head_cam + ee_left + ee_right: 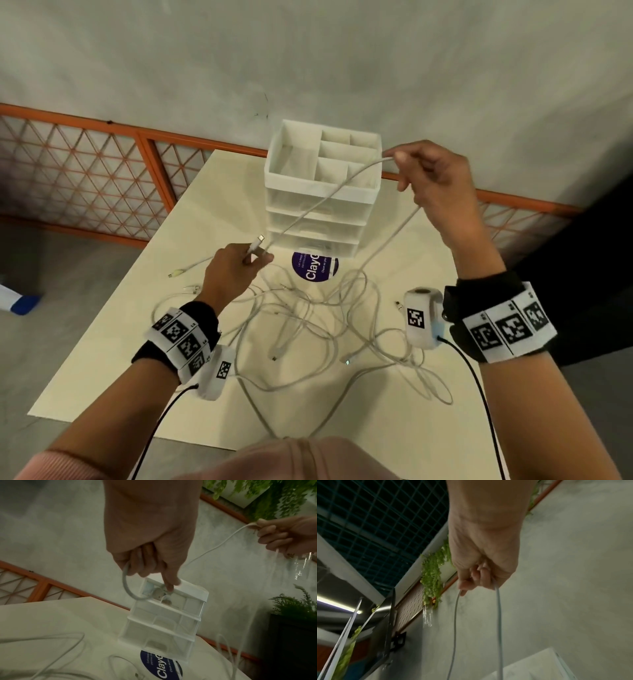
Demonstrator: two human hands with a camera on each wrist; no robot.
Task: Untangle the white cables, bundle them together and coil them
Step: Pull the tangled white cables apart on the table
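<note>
We are working over a cream table [102, 346], with a white drawer organizer [322, 192] standing at its far end and a purple round sticker [313, 267] just in front of it. The tangle of white cables [308, 329] is lying spread across the middle of the table, loops crossing one another, several plugs loose at the edges. We are judging this to be the untangling step: one cable [329, 195] is being lifted clear of the heap. Our right hand [435, 178] is raised, fingers curled round that cable, which is hanging from it in two strands. Our left hand [236, 270] is pinching the same cable just behind its plug [257, 242]. Next, we are probably needing to draw the trailing strand out of the knot gently, watching for snagging loops.
</note>
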